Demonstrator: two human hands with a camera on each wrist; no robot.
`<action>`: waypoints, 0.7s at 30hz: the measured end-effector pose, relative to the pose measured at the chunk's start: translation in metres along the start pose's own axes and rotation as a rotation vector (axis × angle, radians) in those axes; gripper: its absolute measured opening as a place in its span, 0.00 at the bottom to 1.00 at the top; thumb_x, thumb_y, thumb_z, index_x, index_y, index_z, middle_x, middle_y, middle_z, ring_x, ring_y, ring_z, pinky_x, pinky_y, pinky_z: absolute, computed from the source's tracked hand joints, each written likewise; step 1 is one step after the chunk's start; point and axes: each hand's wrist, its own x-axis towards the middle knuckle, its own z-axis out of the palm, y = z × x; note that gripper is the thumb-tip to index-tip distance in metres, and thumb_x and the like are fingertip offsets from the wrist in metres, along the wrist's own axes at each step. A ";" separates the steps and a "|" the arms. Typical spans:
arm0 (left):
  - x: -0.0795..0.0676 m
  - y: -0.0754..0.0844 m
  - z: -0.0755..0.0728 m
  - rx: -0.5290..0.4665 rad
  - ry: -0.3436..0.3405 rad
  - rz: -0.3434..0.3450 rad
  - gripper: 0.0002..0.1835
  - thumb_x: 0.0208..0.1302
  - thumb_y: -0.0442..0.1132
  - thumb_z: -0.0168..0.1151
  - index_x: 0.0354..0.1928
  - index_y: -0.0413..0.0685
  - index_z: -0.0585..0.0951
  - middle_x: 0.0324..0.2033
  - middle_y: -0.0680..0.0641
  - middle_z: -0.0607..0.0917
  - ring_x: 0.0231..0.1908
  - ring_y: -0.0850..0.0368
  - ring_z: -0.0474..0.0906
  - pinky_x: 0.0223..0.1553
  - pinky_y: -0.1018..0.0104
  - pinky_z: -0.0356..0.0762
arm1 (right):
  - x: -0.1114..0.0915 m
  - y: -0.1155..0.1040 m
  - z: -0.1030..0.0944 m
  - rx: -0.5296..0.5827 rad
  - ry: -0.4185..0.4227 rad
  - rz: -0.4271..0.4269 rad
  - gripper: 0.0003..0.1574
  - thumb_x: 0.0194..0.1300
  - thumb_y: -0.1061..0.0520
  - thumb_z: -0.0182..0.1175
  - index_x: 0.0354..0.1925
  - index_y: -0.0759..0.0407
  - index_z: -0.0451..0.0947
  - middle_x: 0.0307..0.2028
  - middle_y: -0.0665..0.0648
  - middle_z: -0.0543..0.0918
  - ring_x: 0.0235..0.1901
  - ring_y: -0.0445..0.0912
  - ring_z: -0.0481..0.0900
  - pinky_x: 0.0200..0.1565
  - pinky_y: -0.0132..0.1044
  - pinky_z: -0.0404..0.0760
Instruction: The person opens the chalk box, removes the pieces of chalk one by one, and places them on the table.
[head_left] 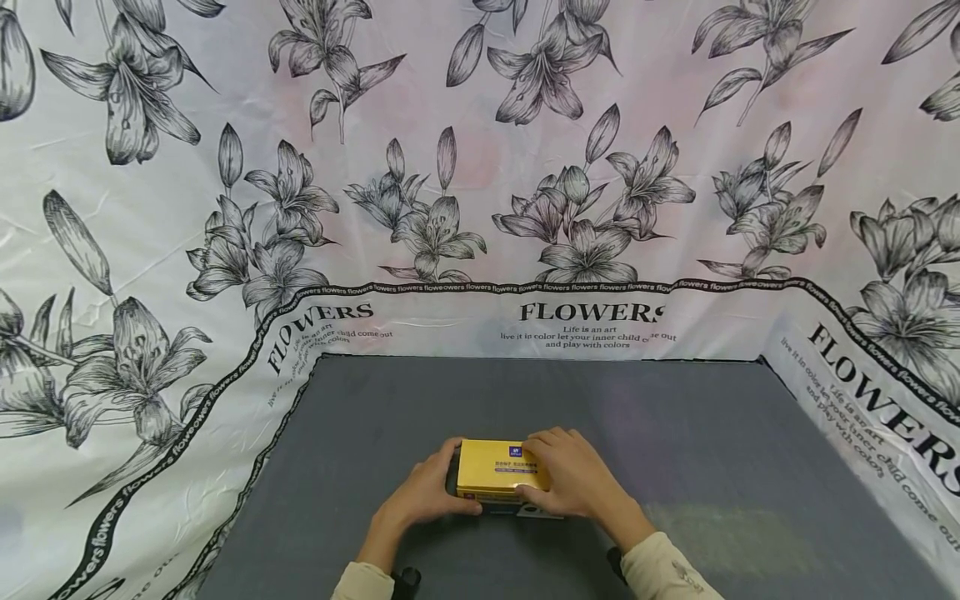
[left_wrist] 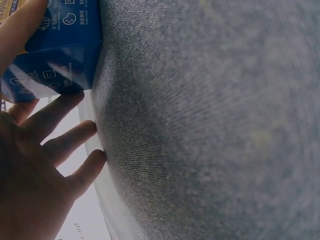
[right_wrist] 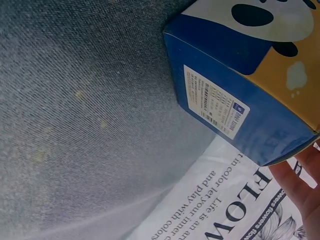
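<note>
Box (head_left: 489, 463), yellow on top with blue lower sides, sits between my two hands, over the table (head_left: 450, 392). My left hand (head_left: 424, 490) grips the box's left end, thumb at the near corner; from the left wrist I see the outer fingers (left_wrist: 75, 136) spread past that end, holding nothing themselves. My right hand (head_left: 581, 477) holds the right end, thumb on the near side and fingers over the top, so both grips are only as wide as the box between them. A white label (right_wrist: 216, 102) is on a blue face of the box, beside a panda print (right_wrist: 252, 16). Patterned cloth (head_left: 450, 179) rises behind the box. I can't tell whether its underside rests on the table or hangs just above. Should it be lifted, I think my left hold is the weaker one: with few fingers bearing, the glossy face could slide and that end drop. Squeezing hard at the corners might dent the box, and uneven pushing could twist it askew.
</note>
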 end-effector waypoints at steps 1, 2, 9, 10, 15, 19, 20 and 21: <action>0.000 0.000 0.000 0.001 0.001 -0.004 0.61 0.45 0.60 0.82 0.78 0.51 0.58 0.64 0.42 0.77 0.61 0.43 0.75 0.64 0.34 0.65 | 0.001 0.000 0.000 -0.002 -0.005 -0.002 0.34 0.57 0.32 0.67 0.54 0.51 0.83 0.50 0.50 0.87 0.48 0.47 0.82 0.49 0.47 0.79; 0.000 0.000 0.001 0.000 0.001 -0.008 0.61 0.45 0.60 0.82 0.78 0.51 0.58 0.64 0.41 0.77 0.61 0.43 0.75 0.64 0.34 0.65 | 0.001 0.000 0.000 -0.007 -0.010 -0.004 0.34 0.57 0.32 0.67 0.53 0.51 0.84 0.49 0.50 0.87 0.48 0.47 0.82 0.48 0.47 0.79; -0.001 -0.001 0.001 -0.010 0.006 -0.011 0.61 0.45 0.59 0.82 0.78 0.52 0.58 0.66 0.41 0.76 0.63 0.41 0.74 0.64 0.33 0.65 | 0.006 0.000 -0.004 -0.013 -0.029 -0.032 0.30 0.56 0.32 0.67 0.47 0.51 0.85 0.42 0.47 0.88 0.39 0.43 0.81 0.42 0.42 0.78; -0.001 -0.001 0.001 -0.011 0.006 -0.009 0.61 0.45 0.59 0.82 0.78 0.52 0.58 0.66 0.41 0.76 0.63 0.41 0.74 0.64 0.33 0.65 | 0.007 0.000 -0.005 -0.016 -0.034 -0.039 0.29 0.56 0.33 0.67 0.46 0.51 0.85 0.40 0.47 0.87 0.37 0.42 0.80 0.40 0.42 0.77; 0.000 -0.001 0.000 -0.015 0.003 0.005 0.60 0.46 0.58 0.82 0.78 0.51 0.58 0.64 0.42 0.78 0.60 0.44 0.75 0.63 0.35 0.65 | 0.015 -0.001 -0.011 -0.039 -0.087 -0.071 0.29 0.54 0.34 0.67 0.45 0.52 0.85 0.34 0.46 0.86 0.27 0.38 0.74 0.35 0.40 0.78; 0.000 -0.001 0.000 -0.015 0.001 0.015 0.60 0.47 0.57 0.82 0.78 0.51 0.58 0.62 0.43 0.79 0.58 0.46 0.76 0.63 0.36 0.64 | 0.021 -0.003 -0.014 -0.042 -0.153 -0.090 0.34 0.55 0.36 0.67 0.55 0.52 0.82 0.37 0.48 0.88 0.22 0.36 0.71 0.29 0.36 0.74; 0.000 -0.001 -0.001 -0.015 -0.001 0.017 0.60 0.47 0.57 0.82 0.78 0.51 0.58 0.62 0.43 0.79 0.58 0.46 0.76 0.63 0.36 0.64 | 0.022 -0.003 -0.015 -0.043 -0.170 -0.094 0.36 0.56 0.36 0.67 0.58 0.52 0.81 0.37 0.48 0.88 0.21 0.35 0.69 0.27 0.35 0.72; 0.000 -0.001 -0.001 -0.015 -0.002 0.018 0.60 0.47 0.58 0.82 0.78 0.51 0.58 0.62 0.43 0.79 0.58 0.46 0.76 0.64 0.36 0.63 | 0.023 -0.004 -0.016 -0.040 -0.184 -0.097 0.37 0.56 0.36 0.67 0.60 0.52 0.79 0.37 0.48 0.88 0.20 0.35 0.67 0.26 0.34 0.70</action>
